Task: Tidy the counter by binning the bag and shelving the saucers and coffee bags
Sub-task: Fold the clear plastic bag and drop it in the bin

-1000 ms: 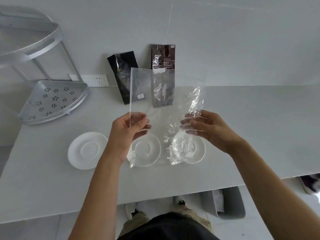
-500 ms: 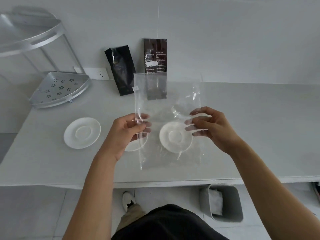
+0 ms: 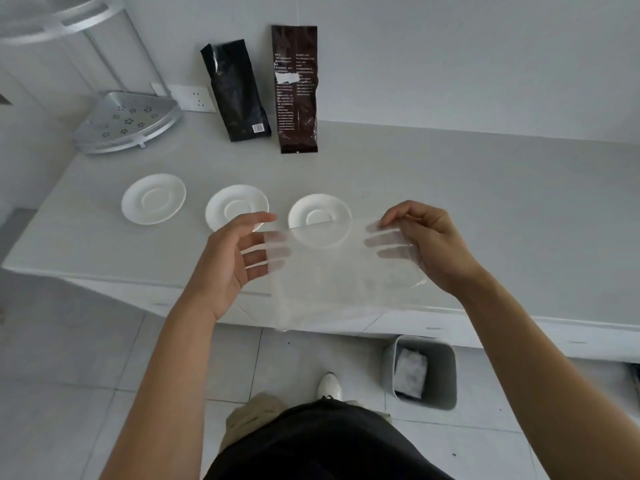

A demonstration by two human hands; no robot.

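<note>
I hold a clear plastic bag (image 3: pixel 341 278) stretched nearly flat over the counter's front edge. My left hand (image 3: pixel 235 261) has its fingers under the bag's left side, and my right hand (image 3: pixel 429 244) pinches its right side. Three white saucers lie in a row on the counter: left (image 3: pixel 153 198), middle (image 3: pixel 236 206), right (image 3: pixel 313 211), the right one partly behind the bag. A black coffee bag (image 3: pixel 237 91) and a brown coffee bag (image 3: pixel 296 88) lean against the back wall.
A metal corner shelf rack stands at the back left, with a perforated lower tier (image 3: pixel 130 123) and an upper tier (image 3: pixel 52 22). A grey bin (image 3: pixel 440 375) with white paper inside sits on the floor under the counter's edge. A wall socket (image 3: pixel 192 97) is behind the rack.
The bag came down from upright in front of the coffee bags to nearly flat and closer to me. My view has pulled back, so all three saucers and the bin show.
</note>
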